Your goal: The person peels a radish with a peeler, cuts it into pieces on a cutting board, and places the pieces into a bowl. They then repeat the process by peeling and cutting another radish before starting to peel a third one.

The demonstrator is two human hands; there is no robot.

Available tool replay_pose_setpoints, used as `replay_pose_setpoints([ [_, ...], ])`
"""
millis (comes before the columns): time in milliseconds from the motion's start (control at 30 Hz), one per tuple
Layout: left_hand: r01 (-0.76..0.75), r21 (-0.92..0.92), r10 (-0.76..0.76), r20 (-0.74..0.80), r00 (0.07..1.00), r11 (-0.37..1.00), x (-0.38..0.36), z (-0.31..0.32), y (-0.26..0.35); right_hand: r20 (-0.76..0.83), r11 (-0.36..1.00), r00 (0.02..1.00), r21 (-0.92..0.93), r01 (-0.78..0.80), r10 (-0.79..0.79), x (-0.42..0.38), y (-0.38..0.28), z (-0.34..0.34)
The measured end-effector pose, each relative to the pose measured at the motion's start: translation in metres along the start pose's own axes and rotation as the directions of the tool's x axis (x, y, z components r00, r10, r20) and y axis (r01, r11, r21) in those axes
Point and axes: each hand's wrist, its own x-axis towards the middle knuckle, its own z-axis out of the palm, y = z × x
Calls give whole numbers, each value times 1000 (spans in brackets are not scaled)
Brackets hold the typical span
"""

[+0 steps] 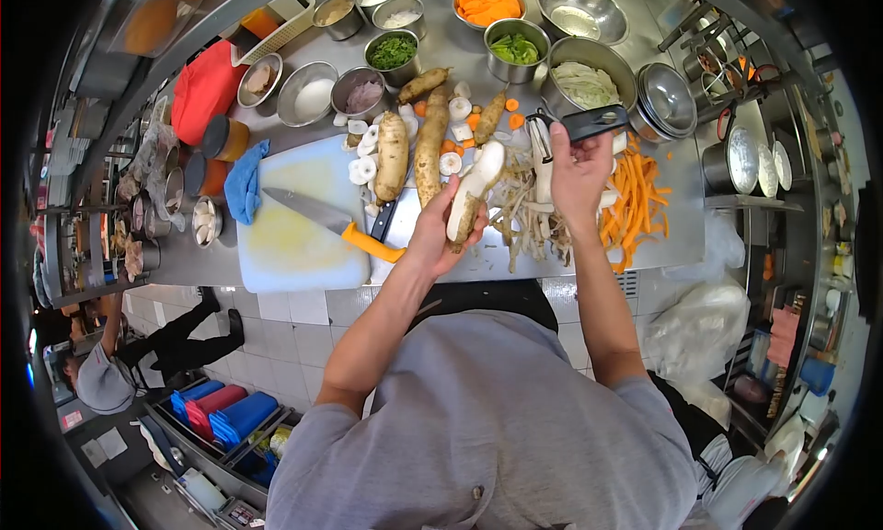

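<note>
My left hand (443, 228) is closed around a partly peeled root vegetable (476, 191), white over its upper part with brown skin left at the lower end. In my right hand (583, 178) is a black-handled peeler (593, 122), held up to the right of the root and apart from it. Below and between the hands lies a heap of brownish peel strips (533, 219). Several tan unpeeled roots (392, 159) lie beyond my left hand, among white slices (363, 169) and carrot pieces. Orange carrot strips (630, 203) are piled beside my right forearm.
A knife with a yellow handle (368, 242) lies partly across the white cutting board (267, 263), near a blue cloth (246, 182). Metal bowls of cut vegetables (589, 77) line the back. Stacked bowls (667, 102) stand right. Another person (106, 378) is at far left.
</note>
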Motion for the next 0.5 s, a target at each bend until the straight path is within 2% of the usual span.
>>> replay_pose_setpoints([
  [67,36,-139,-38,-13,999,990,-2,8,6,-22,973,1000,230,13,-8,1,-1,-3],
  [100,50,-208,-55,-20,998,977,-1,11,8,3,962,1000,272,-31,31,-5,0,-4],
  [200,85,-140,-87,-12,996,987,8,-4,6,116,949,989,290,-119,88,-26,0,0],
  [333,77,-86,-85,-96,992,993,4,5,4,299,870,947,429,-241,115,-57,2,16],
  [367,96,-91,-104,-85,991,991,4,4,3,325,869,936,416,-270,135,-60,3,17],
  [500,165,-9,-165,-94,982,986,-2,7,-1,146,984,988,168,-66,42,-3,35,-3],
])
